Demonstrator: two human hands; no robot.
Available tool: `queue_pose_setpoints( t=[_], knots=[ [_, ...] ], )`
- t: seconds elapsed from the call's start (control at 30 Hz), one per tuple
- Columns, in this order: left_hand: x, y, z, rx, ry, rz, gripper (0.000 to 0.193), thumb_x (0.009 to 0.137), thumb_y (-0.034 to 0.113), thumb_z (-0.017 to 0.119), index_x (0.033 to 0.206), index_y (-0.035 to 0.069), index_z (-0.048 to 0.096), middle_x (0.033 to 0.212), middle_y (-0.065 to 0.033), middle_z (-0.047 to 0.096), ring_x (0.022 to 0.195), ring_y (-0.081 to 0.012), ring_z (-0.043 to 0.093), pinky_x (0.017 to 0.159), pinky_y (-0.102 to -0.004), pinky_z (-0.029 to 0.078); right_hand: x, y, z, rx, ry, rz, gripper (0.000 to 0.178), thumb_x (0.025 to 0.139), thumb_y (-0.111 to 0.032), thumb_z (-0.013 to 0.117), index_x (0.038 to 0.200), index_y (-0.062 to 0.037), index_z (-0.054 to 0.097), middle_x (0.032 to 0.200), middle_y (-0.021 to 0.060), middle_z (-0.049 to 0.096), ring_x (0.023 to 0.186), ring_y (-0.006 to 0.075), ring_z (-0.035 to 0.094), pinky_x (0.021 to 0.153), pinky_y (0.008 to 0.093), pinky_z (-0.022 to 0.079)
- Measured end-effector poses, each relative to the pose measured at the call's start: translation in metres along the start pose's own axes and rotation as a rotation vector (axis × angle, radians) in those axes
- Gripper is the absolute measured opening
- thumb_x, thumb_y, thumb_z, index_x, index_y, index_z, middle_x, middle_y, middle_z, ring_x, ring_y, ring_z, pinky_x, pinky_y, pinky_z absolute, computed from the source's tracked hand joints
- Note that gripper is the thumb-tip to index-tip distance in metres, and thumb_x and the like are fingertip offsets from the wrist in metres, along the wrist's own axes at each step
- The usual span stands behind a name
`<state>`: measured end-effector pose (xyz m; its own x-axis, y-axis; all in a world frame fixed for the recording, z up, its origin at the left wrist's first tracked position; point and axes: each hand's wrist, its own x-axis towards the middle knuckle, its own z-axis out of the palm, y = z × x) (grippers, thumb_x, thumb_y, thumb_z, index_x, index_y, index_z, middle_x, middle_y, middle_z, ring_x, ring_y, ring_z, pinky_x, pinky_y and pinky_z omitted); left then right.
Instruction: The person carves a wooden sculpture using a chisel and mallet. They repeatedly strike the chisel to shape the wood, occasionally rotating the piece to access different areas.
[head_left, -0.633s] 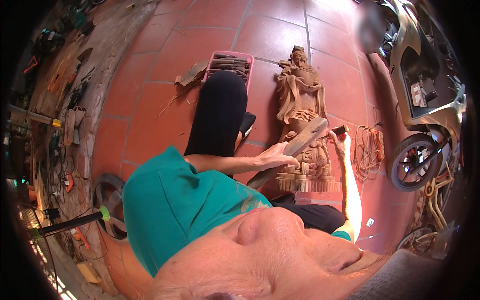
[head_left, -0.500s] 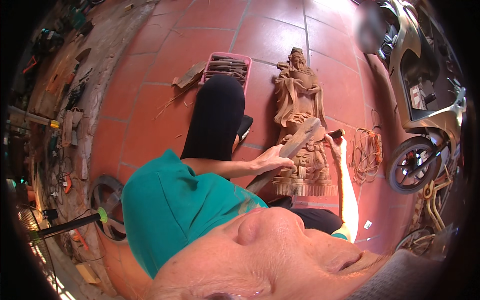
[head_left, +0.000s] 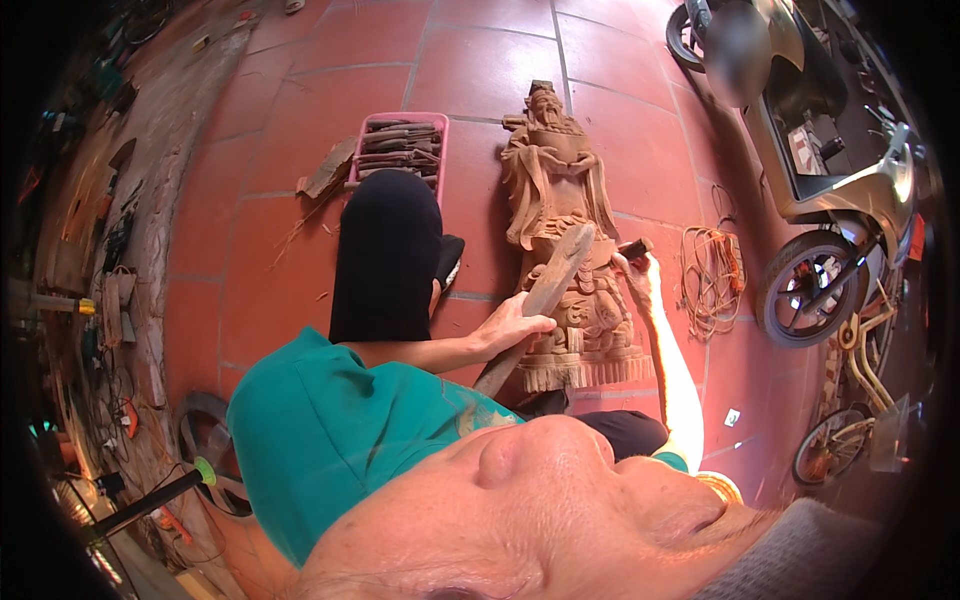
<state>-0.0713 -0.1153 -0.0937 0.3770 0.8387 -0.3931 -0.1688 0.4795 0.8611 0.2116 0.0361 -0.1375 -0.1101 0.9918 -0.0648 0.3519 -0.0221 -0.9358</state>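
Note:
A carved wooden statue (head_left: 555, 185) of a bearded, robed figure lies on its back on the tiled floor, its head away from me and its base close to my body. My left hand (head_left: 507, 328) is closed around a long, worn wooden club-like mallet (head_left: 560, 270), which slants over the statue's lower half. Beside the statue's right edge, my right hand (head_left: 641, 277) pinches a short, dark-handled tool (head_left: 636, 249), apparently a carving chisel. The tool's working end is too small to make out against the carving.
A pink plastic basket (head_left: 446, 150) of carving tools stands beyond my knee, with a wood slab (head_left: 328, 170) beside it. Coiled cord (head_left: 712, 285) lies right of the statue. A motorbike (head_left: 815, 200) is parked at the right. Assorted tools line the left side.
The whole view has shifted, so the statue, basket and motorbike appear further left. Both hands keep their grips and stay at nearly the same place over the statue.

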Motion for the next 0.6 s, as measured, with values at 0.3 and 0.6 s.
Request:
queue_pose_setpoints(
  t=[0.3, 0.6],
  knots=[
    [0.002, 0.005, 0.000, 0.008, 0.015, 0.034, 0.051, 0.086, 0.031, 0.072, 0.118, 0.000, 0.048, 0.084, -0.0044, 0.057, 0.065, -0.0106, 0.058, 0.058, -0.0274, 0.050, -0.001, -0.004, 0.004, -0.010, -0.003, 0.014, 0.026, 0.086, -0.011, 0.078, 0.108, -0.0021, 0.067, 0.087, 0.0036, 0.070, 0.082, 0.0104, 0.065, 0.076, 0.0271, 0.053],
    [0.003, 0.005, -0.001, -0.012, 0.024, 0.047, 0.046, 0.086, 0.029, 0.073, 0.115, 0.001, 0.050, 0.080, -0.0037, 0.057, 0.063, -0.0105, 0.059, 0.056, -0.0272, 0.050, -0.007, -0.007, 0.001, -0.246, -0.015, -0.106, 0.023, 0.086, -0.015, 0.079, 0.101, -0.0013, 0.068, 0.083, 0.0038, 0.069, 0.078, 0.0086, 0.062, 0.073, 0.0286, 0.052]
  ],
)
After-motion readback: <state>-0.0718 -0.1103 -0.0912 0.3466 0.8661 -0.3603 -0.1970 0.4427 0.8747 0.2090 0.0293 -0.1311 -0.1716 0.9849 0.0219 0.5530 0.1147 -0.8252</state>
